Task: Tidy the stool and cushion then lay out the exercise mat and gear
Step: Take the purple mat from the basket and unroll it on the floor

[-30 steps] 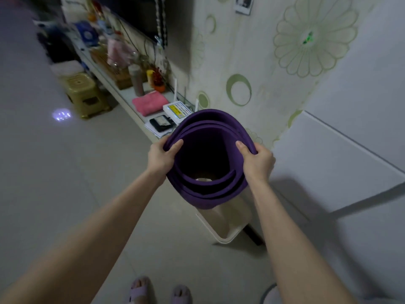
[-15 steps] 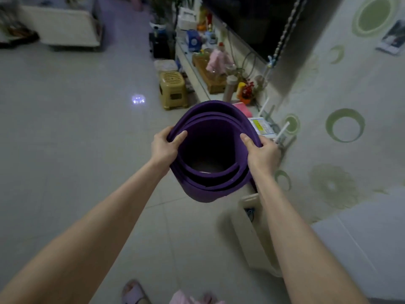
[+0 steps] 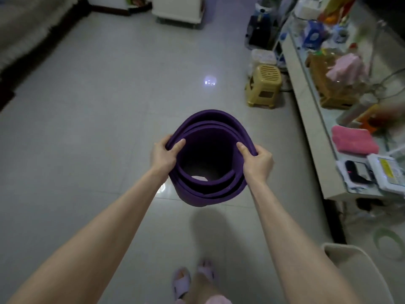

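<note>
The mat (image 3: 197,199) is held upright over the floor (image 3: 98,128), gripped at its left rim by the left hand (image 3: 163,156) and at its right rim by the right hand (image 3: 257,162). The stool (image 3: 264,86) is set ahead to the right, just beside the counter (image 3: 311,119). The towel (image 3: 354,140) is laid on the counter.

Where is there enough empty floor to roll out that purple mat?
The widest bare patch is the grey tiled floor ahead and left, bordered by the pale sofa, the white cabinet and the yellow plastic stool. The rolled purple foam mat, gripped by the left hand and right hand, hangs over it. The long pale shelf on the right is crowded.
</note>
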